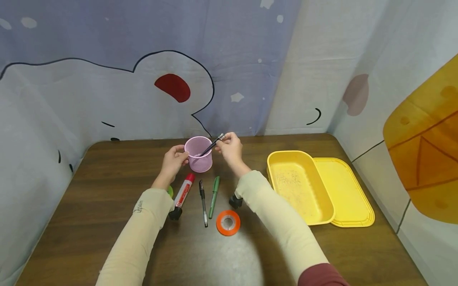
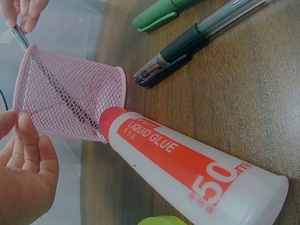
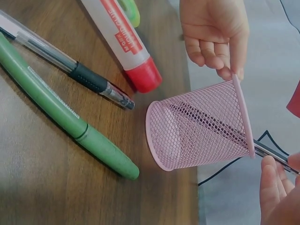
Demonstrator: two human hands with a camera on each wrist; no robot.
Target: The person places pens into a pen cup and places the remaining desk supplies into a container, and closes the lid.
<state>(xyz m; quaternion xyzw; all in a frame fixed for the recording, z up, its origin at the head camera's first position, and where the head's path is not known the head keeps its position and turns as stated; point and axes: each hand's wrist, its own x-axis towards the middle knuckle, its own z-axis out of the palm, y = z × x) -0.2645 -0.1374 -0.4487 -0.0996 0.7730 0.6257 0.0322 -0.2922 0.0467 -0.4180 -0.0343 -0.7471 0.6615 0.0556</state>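
Note:
A pink mesh pen holder (image 1: 201, 163) stands upright near the table's back edge. My left hand (image 1: 173, 163) pinches its rim at the left between thumb and fingers. At the other side my right hand (image 1: 230, 149) pinches the upper ends of slim dark pencils (image 1: 211, 147), which slant down into the holder. Through the mesh in the right wrist view, the pencils' lower ends (image 3: 187, 110) show near the bottom. A glue bottle (image 2: 187, 164) with a red cap, a black gel pen (image 1: 203, 202) and a green pen (image 1: 214, 196) lie in front of the holder.
An orange tape roll (image 1: 228, 223) lies nearer the front. Partly behind my left forearm is a lime-green object (image 1: 170, 192). A yellow box (image 1: 300, 186) stands at the right, its yellow lid (image 1: 348, 194) beside it. A patterned curtain (image 1: 236, 71) hangs behind the table.

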